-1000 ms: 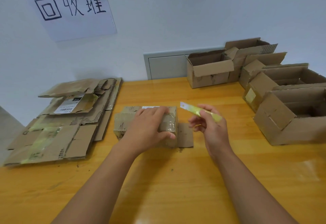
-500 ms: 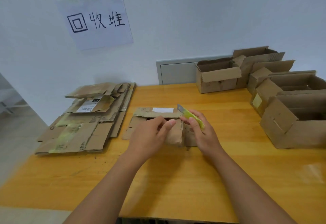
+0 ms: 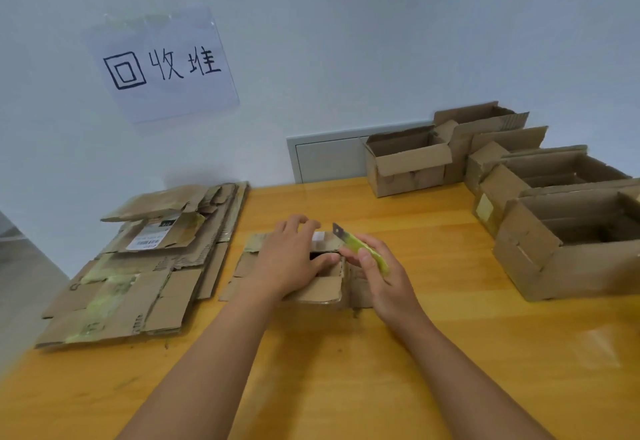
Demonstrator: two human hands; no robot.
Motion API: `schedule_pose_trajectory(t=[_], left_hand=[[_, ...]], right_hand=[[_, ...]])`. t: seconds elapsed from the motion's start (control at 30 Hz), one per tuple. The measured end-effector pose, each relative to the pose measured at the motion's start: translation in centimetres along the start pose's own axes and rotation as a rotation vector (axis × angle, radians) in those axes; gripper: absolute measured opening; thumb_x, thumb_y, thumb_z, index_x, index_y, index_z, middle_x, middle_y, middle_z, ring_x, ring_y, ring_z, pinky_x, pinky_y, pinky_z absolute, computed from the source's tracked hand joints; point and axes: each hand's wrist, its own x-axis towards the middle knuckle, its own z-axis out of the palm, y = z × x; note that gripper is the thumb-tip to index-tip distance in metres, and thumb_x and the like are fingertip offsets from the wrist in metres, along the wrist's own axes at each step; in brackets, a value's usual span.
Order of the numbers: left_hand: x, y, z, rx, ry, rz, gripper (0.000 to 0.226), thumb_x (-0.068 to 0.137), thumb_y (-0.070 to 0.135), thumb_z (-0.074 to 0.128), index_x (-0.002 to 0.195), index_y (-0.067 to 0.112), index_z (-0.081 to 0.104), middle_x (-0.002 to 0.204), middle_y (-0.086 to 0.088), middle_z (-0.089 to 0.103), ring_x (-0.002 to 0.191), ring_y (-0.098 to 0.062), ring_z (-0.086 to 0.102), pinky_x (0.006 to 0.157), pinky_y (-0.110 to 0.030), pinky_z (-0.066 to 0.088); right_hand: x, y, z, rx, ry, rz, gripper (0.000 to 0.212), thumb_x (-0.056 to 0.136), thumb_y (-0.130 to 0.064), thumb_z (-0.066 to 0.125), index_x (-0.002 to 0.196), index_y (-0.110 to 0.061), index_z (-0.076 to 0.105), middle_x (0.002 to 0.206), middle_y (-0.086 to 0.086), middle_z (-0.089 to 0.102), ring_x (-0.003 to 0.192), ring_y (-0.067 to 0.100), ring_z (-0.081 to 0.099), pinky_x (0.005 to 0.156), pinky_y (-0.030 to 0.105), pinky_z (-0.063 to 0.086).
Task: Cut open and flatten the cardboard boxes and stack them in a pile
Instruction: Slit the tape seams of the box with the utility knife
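Observation:
A small brown cardboard box [image 3: 322, 289] lies in the middle of the wooden table [image 3: 346, 370], partly opened, with flaps spread to the left and front. My left hand [image 3: 294, 259] lies over the box top, fingers curled round its far edge and thumb at the dark opening. My right hand [image 3: 381, 276] grips a yellow-green utility knife [image 3: 360, 249], blade pointing up and left, just right of the box. A pile of flattened cardboard [image 3: 138, 266] lies at the table's left.
Several open cardboard boxes [image 3: 571, 231] stand along the right side and back right of the table. A paper sign with handwritten characters [image 3: 162, 65] hangs on the white wall. A grey wall panel [image 3: 329, 159] sits behind the table. The table's left edge drops to the floor.
The box has gone from closed and taped to opened, with flaps spread. My left hand has shifted over its top. The knife has come in close to the box's right side.

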Motion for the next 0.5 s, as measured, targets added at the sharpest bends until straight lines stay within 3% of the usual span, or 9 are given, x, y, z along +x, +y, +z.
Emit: schedule_pose_trajectory(t=[0.13, 0.27, 0.33, 0.5], left_hand=[[0.6, -1.2, 1.1, -0.134, -0.098, 0.015, 0.068, 0.091, 0.065, 0.048, 0.149, 0.033, 0.033, 0.160, 0.009, 0.027, 0.148, -0.017, 0.018, 0.118, -0.038, 0.016], [1.0, -1.6, 1.6, -0.151, -0.046, 0.037, 0.059, 0.094, 0.062, 0.046, 0.147, 0.036, 0.036, 0.153, 0.011, 0.039, 0.143, -0.015, 0.028, 0.115, -0.037, 0.017], [0.9, -1.8, 1.9, -0.176, -0.015, 0.035, 0.053, 0.095, 0.060, 0.044, 0.144, 0.039, 0.040, 0.150, 0.013, 0.042, 0.140, -0.013, 0.031, 0.114, -0.036, 0.017], [0.7, -1.9, 2.3, -0.178, 0.046, 0.037, 0.051, 0.096, 0.061, 0.040, 0.142, 0.039, 0.043, 0.147, 0.016, 0.045, 0.139, -0.011, 0.031, 0.114, -0.036, 0.017]], right_hand=[[0.5, -0.8, -0.3, 0.132, 0.178, 0.016, 0.021, 0.101, -0.027, 0.050, 0.119, -0.034, 0.059, 0.094, -0.004, 0.075, 0.094, 0.015, 0.071, 0.078, 0.026, 0.056], [0.9, -0.9, -1.0, 0.241, 0.234, 0.100, 0.018, 0.095, -0.028, 0.062, 0.106, -0.017, 0.072, 0.073, 0.003, 0.064, 0.072, 0.020, 0.063, 0.072, 0.030, 0.052], [1.1, -0.8, -1.2, 0.299, 0.241, 0.137, 0.008, 0.094, -0.018, 0.066, 0.095, -0.013, 0.072, 0.070, 0.006, 0.056, 0.066, 0.019, 0.054, 0.067, 0.034, 0.047], [1.7, -1.0, -1.3, 0.509, 0.288, 0.246, 0.023, 0.090, 0.014, 0.050, 0.098, -0.004, 0.060, 0.056, 0.003, 0.043, 0.055, 0.015, 0.037, 0.055, 0.027, 0.034]])
